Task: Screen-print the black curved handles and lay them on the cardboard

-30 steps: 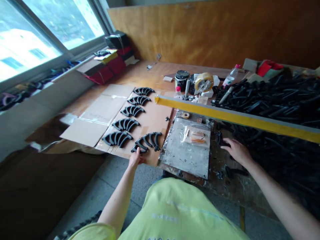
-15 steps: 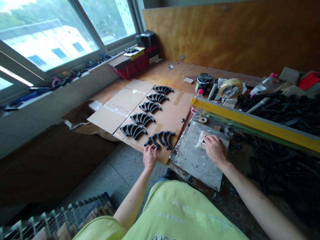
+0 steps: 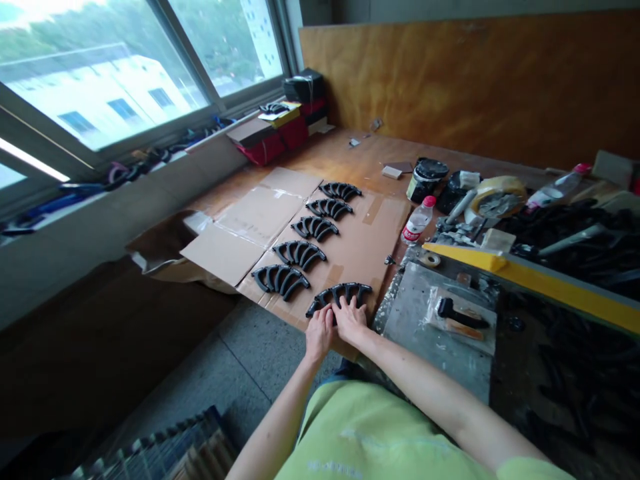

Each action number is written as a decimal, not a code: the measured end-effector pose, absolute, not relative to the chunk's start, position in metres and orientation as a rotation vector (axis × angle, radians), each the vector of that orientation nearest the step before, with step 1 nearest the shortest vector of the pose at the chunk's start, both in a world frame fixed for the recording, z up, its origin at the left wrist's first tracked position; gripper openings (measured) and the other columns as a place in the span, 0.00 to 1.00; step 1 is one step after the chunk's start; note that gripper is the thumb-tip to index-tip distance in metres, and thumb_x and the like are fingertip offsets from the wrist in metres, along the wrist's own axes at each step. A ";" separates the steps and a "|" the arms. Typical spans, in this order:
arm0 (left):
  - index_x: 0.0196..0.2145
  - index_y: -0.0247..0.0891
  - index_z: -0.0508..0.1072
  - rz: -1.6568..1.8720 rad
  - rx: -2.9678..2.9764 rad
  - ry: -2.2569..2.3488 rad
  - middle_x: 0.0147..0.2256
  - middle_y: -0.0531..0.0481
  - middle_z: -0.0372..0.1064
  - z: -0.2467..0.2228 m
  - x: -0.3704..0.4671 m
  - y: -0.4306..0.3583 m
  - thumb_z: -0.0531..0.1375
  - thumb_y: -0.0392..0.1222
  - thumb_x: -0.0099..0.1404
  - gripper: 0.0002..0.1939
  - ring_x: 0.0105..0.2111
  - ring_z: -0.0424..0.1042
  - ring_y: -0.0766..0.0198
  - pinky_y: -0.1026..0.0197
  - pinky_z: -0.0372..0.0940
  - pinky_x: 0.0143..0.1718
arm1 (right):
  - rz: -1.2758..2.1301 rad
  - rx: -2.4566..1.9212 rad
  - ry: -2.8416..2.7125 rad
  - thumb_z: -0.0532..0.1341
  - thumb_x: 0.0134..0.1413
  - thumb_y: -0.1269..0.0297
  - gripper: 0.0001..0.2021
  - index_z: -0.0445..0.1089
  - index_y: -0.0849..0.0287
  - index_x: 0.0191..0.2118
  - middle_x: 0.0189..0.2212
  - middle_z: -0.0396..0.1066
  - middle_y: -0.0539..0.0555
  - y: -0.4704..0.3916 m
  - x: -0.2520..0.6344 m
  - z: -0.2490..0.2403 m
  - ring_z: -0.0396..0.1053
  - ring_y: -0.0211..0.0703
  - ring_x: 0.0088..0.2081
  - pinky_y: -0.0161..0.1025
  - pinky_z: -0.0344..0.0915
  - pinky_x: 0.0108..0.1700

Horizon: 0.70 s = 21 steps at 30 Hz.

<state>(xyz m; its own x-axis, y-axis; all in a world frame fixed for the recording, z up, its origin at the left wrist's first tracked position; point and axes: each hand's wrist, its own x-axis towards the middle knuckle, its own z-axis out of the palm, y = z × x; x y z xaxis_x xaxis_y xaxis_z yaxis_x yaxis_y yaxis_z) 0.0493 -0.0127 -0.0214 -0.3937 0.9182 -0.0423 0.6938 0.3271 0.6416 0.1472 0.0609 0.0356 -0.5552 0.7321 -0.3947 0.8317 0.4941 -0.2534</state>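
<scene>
On the cardboard's near edge lies a fan-shaped group of black curved pieces [image 3: 353, 289]. My left hand [image 3: 319, 332] grips the group's near left end with its fingers bent. Close beside it, my right hand [image 3: 350, 321] has its fingertips curled over the middle of the same group, partly hiding it. Several more fans of black curved pieces [image 3: 281, 280] lie in a row going away from me. To the right, a single black curved piece with a blocky end [image 3: 460, 313] rests on a plastic-wrapped block [image 3: 435, 310] on a grey metal plate [image 3: 425, 353].
Flattened cardboard [image 3: 370, 233] covers part of the wooden table. A red-capped bottle [image 3: 419, 220], a black tub [image 3: 425, 179] and a tape roll [image 3: 500, 197] stand beyond the plate. A yellow-edged bar [image 3: 540, 273] borders a dark heap of black pieces [image 3: 575, 233] at right.
My right hand has left the wrapped block and moved left to the near group of black pieces, beside my left hand. A black curved piece now shows on the block. The view has shifted slightly.
</scene>
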 end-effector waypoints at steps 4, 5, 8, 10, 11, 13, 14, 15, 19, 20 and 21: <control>0.54 0.37 0.69 0.743 1.383 2.099 0.48 0.41 0.71 -0.014 0.044 -0.012 0.42 0.46 0.72 0.23 0.48 0.71 0.58 0.52 0.64 0.53 | -0.608 1.439 2.466 0.49 0.61 0.70 0.17 0.70 0.56 0.50 0.54 0.63 0.65 0.060 0.134 0.034 0.55 0.67 0.58 0.64 0.62 0.47; 0.54 0.36 0.69 0.741 1.380 2.075 0.48 0.41 0.71 -0.012 0.043 -0.011 0.42 0.46 0.72 0.23 0.48 0.71 0.58 0.51 0.64 0.53 | -0.620 1.436 2.475 0.47 0.61 0.71 0.18 0.71 0.57 0.48 0.53 0.64 0.65 0.061 0.134 0.035 0.55 0.67 0.58 0.63 0.63 0.46; 0.53 0.38 0.70 0.753 1.419 2.040 0.47 0.42 0.72 -0.004 0.038 0.001 0.42 0.47 0.72 0.23 0.47 0.71 0.57 0.50 0.64 0.52 | -0.678 1.447 2.508 0.48 0.60 0.70 0.17 0.71 0.57 0.47 0.52 0.64 0.63 0.075 0.135 0.041 0.57 0.64 0.56 0.60 0.63 0.46; 0.53 0.39 0.70 0.773 1.512 2.051 0.46 0.43 0.72 0.005 0.033 0.024 0.43 0.47 0.72 0.22 0.46 0.71 0.56 0.49 0.64 0.52 | -0.716 1.497 2.545 0.51 0.60 0.68 0.14 0.70 0.55 0.46 0.53 0.64 0.62 0.096 0.135 0.049 0.58 0.61 0.55 0.57 0.64 0.46; 0.53 0.39 0.70 0.789 1.586 2.052 0.46 0.43 0.72 0.010 0.031 0.040 0.43 0.47 0.72 0.21 0.46 0.70 0.56 0.49 0.63 0.52 | -0.724 1.536 2.566 0.52 0.59 0.66 0.13 0.70 0.55 0.46 0.53 0.64 0.61 0.112 0.135 0.053 0.58 0.60 0.54 0.55 0.64 0.47; 0.52 0.38 0.70 0.824 1.761 2.038 0.47 0.42 0.72 0.022 0.027 0.084 0.43 0.45 0.72 0.21 0.47 0.70 0.55 0.49 0.62 0.52 | -0.706 1.629 2.598 0.52 0.60 0.65 0.11 0.70 0.54 0.44 0.53 0.64 0.60 0.151 0.134 0.062 0.57 0.57 0.55 0.52 0.63 0.47; 0.52 0.38 0.70 0.841 1.845 2.024 0.47 0.42 0.72 0.028 0.026 0.111 0.43 0.45 0.73 0.21 0.47 0.69 0.55 0.49 0.62 0.52 | -0.678 1.691 2.601 0.52 0.60 0.65 0.11 0.70 0.54 0.44 0.52 0.64 0.59 0.174 0.134 0.067 0.57 0.56 0.55 0.51 0.63 0.47; 0.52 0.37 0.70 0.854 1.918 2.006 0.47 0.41 0.72 0.034 0.025 0.140 0.43 0.44 0.73 0.21 0.47 0.69 0.55 0.49 0.62 0.52 | -0.640 1.757 2.599 0.50 0.61 0.65 0.12 0.70 0.54 0.44 0.52 0.64 0.59 0.200 0.133 0.070 0.56 0.55 0.55 0.50 0.63 0.47; 0.53 0.37 0.70 0.822 2.119 1.868 0.49 0.42 0.72 0.054 0.028 0.264 0.44 0.44 0.73 0.21 0.49 0.69 0.58 0.52 0.61 0.53 | -0.523 2.043 2.511 0.48 0.64 0.63 0.15 0.71 0.53 0.46 0.52 0.64 0.58 0.303 0.138 0.071 0.58 0.53 0.53 0.48 0.62 0.47; 0.53 0.38 0.70 0.796 2.152 1.818 0.50 0.42 0.72 0.056 0.030 0.292 0.44 0.44 0.73 0.20 0.51 0.68 0.58 0.53 0.61 0.53 | -0.513 2.114 2.471 0.47 0.64 0.61 0.16 0.70 0.52 0.47 0.53 0.64 0.58 0.326 0.140 0.067 0.58 0.53 0.52 0.47 0.61 0.47; 0.53 0.39 0.70 0.776 2.171 1.780 0.52 0.43 0.71 0.056 0.032 0.316 0.45 0.44 0.73 0.20 0.53 0.67 0.58 0.53 0.61 0.54 | -0.507 2.182 2.420 0.46 0.65 0.61 0.17 0.70 0.52 0.48 0.53 0.64 0.58 0.348 0.142 0.062 0.58 0.53 0.52 0.47 0.61 0.47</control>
<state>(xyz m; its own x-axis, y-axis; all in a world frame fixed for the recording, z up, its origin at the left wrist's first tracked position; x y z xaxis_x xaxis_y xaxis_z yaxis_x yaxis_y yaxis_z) 0.0324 0.3157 0.0562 0.1223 0.9596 0.2535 0.8387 -0.2365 0.4906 0.1418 0.3478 0.0621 -0.1175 0.9892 -0.0878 0.9413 0.0827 -0.3273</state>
